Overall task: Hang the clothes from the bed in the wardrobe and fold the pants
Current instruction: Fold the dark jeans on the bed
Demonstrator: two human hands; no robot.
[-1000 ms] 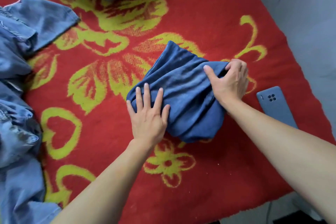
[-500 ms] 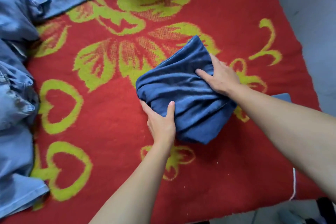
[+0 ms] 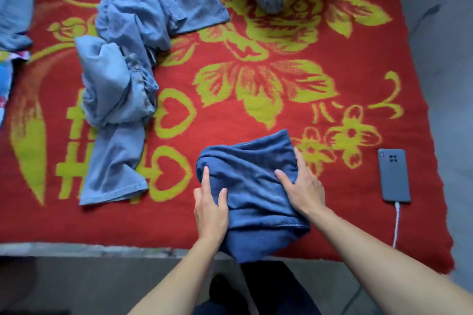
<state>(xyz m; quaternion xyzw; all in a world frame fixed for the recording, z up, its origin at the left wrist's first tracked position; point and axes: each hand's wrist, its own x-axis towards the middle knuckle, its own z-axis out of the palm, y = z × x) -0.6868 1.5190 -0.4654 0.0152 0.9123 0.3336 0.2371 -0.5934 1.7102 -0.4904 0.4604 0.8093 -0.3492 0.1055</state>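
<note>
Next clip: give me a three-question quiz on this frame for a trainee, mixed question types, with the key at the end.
1. True or false: the phone has a cable plugged into it.
2. Multiple choice: the left hand and the right hand both rest on which item?
A. a wooden hanger
B. the dark blue folded garment
C. a pillow
3. Fill in: the crumpled light blue jeans lie on the person's ___ side of the garment under the hands.

Key: 1 true; 2 B; 3 left.
</note>
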